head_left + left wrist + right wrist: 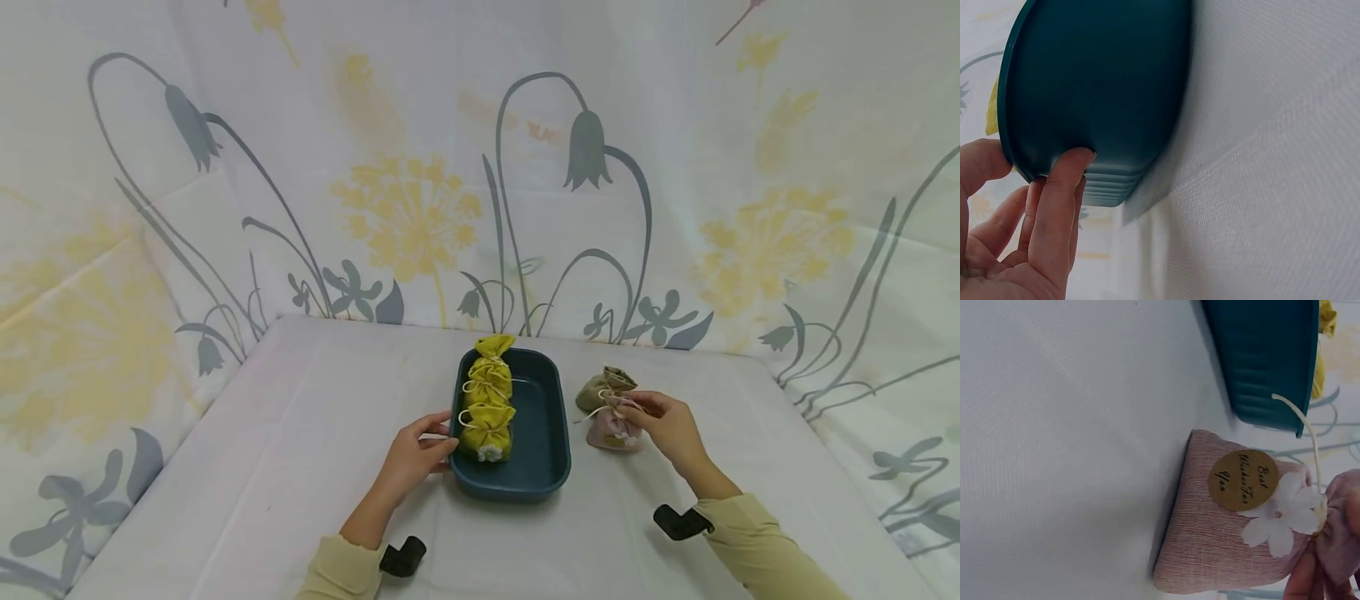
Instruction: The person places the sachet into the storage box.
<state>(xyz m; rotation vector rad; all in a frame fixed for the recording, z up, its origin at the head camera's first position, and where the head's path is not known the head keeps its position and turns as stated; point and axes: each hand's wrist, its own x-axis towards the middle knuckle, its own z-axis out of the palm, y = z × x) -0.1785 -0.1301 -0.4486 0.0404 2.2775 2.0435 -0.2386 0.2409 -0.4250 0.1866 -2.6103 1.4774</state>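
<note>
My left hand (412,454) grips the near left side of a dark teal plastic tub (542,417); the left wrist view shows fingers on its outer wall and at its rim. In a row along the tub's left side stand several yellow drawstring pouches (487,427). To the right of the tub, my right hand (671,429) pinches the gathered neck of a pink drawstring pouch (1229,544). That pouch carries a white flower, a round brown "Best Wishes For You" sticker (1242,480) and a cream cord (1310,428). An olive-brown pouch (592,393) sits just behind it.
A white cloth (315,433) covers the table. Behind it and at both sides hang white curtains (420,100) printed with grey and yellow flowers. A black wrist mount (405,557) shows at the left sleeve, another (681,522) at the right.
</note>
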